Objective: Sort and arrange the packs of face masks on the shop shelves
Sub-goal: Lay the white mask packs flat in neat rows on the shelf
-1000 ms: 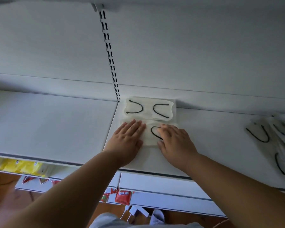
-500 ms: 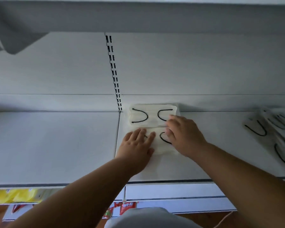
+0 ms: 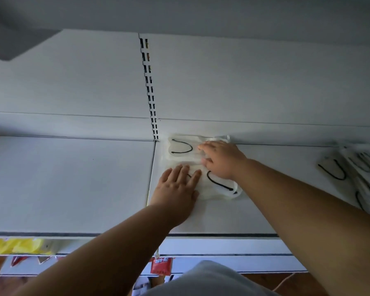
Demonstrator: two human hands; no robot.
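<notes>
Two packs of face masks lie on the white shelf (image 3: pixel 222 214), one behind the other, at its left rear corner just right of the slotted upright (image 3: pixel 151 90). The rear pack (image 3: pixel 181 147) sits against the back panel; the front pack (image 3: pixel 217 184) touches its near edge. Since half a second ago, the right hand (image 3: pixel 221 159) has moved further back and now rests across the right half of the rear pack, fingers extended and flat; its grip is open, holding nothing. The left hand (image 3: pixel 177 190) remains flat on the left part of the front pack, fingers straight, grip likewise open. A loose pile of further mask packs (image 3: pixel 355 174) lies well apart at the shelf's right end. On the lower shelves, yellow packets (image 3: pixel 17 245) and a red sachet (image 3: pixel 161 265) show.
</notes>
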